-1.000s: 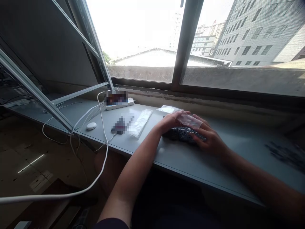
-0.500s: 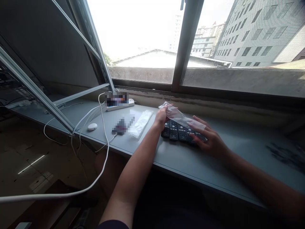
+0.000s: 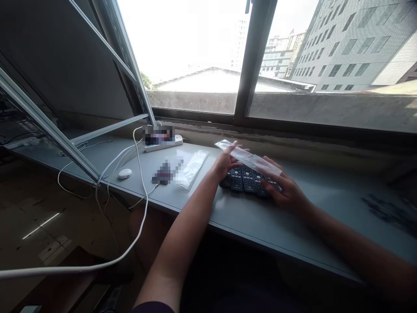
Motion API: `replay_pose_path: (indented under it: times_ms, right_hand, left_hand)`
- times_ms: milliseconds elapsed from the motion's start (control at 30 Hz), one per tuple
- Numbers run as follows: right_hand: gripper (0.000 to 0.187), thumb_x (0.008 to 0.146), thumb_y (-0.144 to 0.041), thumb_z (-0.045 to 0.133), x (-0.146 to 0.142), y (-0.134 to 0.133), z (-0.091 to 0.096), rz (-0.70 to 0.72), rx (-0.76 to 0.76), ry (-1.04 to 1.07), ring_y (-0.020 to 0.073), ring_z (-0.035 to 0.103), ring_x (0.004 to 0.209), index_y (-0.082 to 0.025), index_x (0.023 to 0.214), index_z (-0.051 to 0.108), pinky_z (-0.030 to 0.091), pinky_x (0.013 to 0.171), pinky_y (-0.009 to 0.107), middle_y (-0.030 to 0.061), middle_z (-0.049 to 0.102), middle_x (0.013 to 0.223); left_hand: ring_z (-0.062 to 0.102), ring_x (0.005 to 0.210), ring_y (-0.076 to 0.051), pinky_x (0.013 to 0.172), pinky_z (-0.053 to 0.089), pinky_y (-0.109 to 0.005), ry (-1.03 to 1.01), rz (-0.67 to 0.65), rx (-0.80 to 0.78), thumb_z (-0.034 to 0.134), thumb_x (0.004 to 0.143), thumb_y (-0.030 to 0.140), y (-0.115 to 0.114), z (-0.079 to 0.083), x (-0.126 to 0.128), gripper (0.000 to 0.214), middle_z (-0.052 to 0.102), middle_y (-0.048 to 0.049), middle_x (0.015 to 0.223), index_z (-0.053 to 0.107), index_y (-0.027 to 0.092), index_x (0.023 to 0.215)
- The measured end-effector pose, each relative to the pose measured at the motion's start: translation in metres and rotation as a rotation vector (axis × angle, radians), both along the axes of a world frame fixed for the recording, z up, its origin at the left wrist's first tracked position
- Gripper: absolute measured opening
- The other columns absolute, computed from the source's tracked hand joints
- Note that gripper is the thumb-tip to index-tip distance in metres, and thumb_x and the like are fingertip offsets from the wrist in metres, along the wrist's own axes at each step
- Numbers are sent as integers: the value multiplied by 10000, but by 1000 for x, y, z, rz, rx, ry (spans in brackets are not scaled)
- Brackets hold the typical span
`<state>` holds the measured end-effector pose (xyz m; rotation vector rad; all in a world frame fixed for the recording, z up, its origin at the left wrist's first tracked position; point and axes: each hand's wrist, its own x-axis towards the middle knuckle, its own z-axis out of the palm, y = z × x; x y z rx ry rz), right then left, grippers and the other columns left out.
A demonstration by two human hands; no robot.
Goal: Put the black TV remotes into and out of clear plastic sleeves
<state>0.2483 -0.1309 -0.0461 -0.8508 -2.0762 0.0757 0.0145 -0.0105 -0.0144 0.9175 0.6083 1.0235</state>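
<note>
Left hand, partly spread, and right hand, half curled, hold a long translucent plastic sleeve, straighter than before, above black oblong remotes, centre-right. Grey tabletop extends rightward, front edge below.

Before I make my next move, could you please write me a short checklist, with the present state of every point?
1. Left hand at the plastic sleeve: ok, it touches the sleeve near its left end.
2. Right hand grips the sleeve firmly: cannot tell; it touches the right end, but the hold is unclear.
3. Black remotes side by side, buttons up: ok for those visible.
4. Full view of the remotes: not ok; hands and sleeve cover parts of them.
5. Sleeve's open end: cannot tell, too blurred.
6. White cable apart from both hands: ok, it runs left of the left forearm.
</note>
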Motion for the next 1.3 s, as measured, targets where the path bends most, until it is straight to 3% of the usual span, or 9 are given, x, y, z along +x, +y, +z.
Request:
replay_pose_path:
  times_ms: [133,233,367,467,633,833,1133,1300]
  right_hand:
    - [641,1127,-228,650,1,3,-4,3,-27,-35,363,294,1765,-425,1730,562,391,1380,649,15,460,1843]
    - [558,1124,-243,641,-1,1,-1,0,-37,-39,363,320,1755,-394,1661,640,393,1377,651,34,512,1805]
    - [447,1116,-267,653,-3,-3,8,-47,-1,2,377,498,1650,-356,1549,716,457,1325,647,81,739,1541]
    - [397,1118,-333,642,-1,-3,10,-192,-2,48,384,620,1523,-313,1506,724,491,1289,624,118,749,1499]
    - [511,1125,-417,515,18,14,-11,-485,-186,-56,414,628,1454,-238,1589,633,454,1288,650,182,726,1440]
    - [566,1067,-403,492,38,33,-34,-578,-415,-100,406,625,1478,-182,1566,641,475,1295,584,220,644,1533]
    - [717,981,-564,696,42,36,-30,-549,-441,-29,407,727,1347,-172,1579,632,577,1184,566,215,727,1490]
    - [809,939,-566,775,54,41,-23,-671,-539,-42,406,813,1169,-147,1616,635,639,1029,530,226,808,1382]
  left_hand:
    - [823,1156,-286,815,688,-312,18,-205,53,704,1085,433,-11,-2,7,421,802,-171,1431,720,217,1447]
    - [826,1104,-271,765,683,-299,33,-241,60,642,1111,359,-14,-3,9,390,796,-188,1430,720,194,1455]
    - [819,999,-212,621,618,-207,-60,-112,23,498,1154,298,-9,0,5,367,812,-192,1384,743,156,1387]
    - [815,1036,-196,644,632,-187,-172,45,-44,500,1151,279,-2,4,-2,373,809,-145,1411,730,191,1431]
    - [816,1024,-186,676,667,-197,-274,310,-147,612,1119,284,4,8,-8,388,803,-120,1411,694,222,1493]
    - [819,1092,-213,703,684,-204,-306,327,-175,698,1073,253,2,9,-4,391,805,-130,1387,721,227,1462]
    - [811,1131,-215,731,700,-216,-258,334,-170,698,1061,277,5,6,-4,439,780,-130,1443,681,230,1497]
    - [794,1166,-214,744,692,-214,-212,330,-146,660,1077,289,5,5,-5,424,768,-123,1471,676,236,1497]
